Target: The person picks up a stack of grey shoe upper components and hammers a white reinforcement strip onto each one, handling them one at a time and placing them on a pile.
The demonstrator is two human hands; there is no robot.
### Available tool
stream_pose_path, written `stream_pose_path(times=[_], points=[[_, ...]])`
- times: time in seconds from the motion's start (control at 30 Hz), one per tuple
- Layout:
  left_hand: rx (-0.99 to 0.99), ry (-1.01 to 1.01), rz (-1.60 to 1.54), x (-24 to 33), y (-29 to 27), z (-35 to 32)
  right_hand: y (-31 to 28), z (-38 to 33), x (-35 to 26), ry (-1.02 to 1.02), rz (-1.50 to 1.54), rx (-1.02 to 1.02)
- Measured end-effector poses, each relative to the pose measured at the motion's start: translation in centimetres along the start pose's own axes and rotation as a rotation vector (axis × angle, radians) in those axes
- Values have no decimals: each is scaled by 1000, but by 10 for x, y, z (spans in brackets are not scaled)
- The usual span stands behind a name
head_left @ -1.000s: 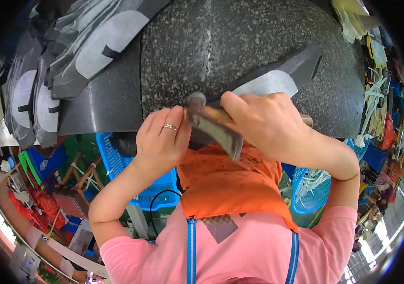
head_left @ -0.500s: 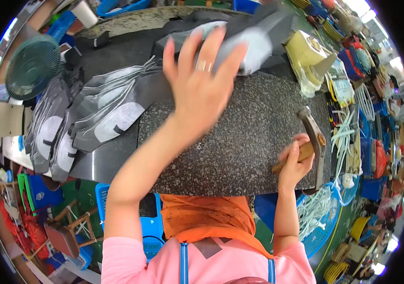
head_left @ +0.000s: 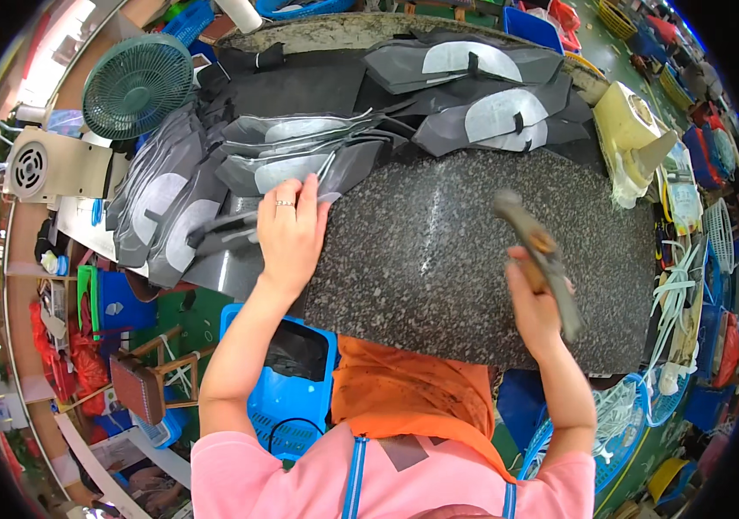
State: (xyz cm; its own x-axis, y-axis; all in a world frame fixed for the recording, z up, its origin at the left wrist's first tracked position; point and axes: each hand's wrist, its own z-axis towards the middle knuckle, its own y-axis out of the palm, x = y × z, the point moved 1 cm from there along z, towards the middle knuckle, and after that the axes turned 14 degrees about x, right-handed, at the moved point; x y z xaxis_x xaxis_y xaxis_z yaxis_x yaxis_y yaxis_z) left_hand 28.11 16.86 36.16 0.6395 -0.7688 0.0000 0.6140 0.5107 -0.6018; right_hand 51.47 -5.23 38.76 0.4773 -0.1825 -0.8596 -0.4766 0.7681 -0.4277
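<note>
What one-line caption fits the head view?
At a speckled stone slab, the left hand reaches a stack of grey cut pieces while the right hand grips a hammer.

Single head view, looking straight down, close over stone slab.

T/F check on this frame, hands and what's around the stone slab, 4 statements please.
1. The right hand grips a hammer. True.
2. The left hand lies flat on the bare middle of the speckled stone slab. False: it reaches the grey cut pieces at the slab's left edge.
3. A green fan stands at the far left. True.
4. The hammer head rests on the grey pieces. False: it is over bare slab, apart from them.
</note>
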Motion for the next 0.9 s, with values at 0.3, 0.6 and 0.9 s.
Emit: stream_pose_path(times=[0.3,0.6,0.9], points=[[-15,117,10,-99,51,85,99,20,-23,-251,67,-248],[-417,-560,-415,-24,-47,78,85,-2,-17,311,413,-366],[-206,-270,-416,22,-59,50,69,-50,-25,792,820,-175]])
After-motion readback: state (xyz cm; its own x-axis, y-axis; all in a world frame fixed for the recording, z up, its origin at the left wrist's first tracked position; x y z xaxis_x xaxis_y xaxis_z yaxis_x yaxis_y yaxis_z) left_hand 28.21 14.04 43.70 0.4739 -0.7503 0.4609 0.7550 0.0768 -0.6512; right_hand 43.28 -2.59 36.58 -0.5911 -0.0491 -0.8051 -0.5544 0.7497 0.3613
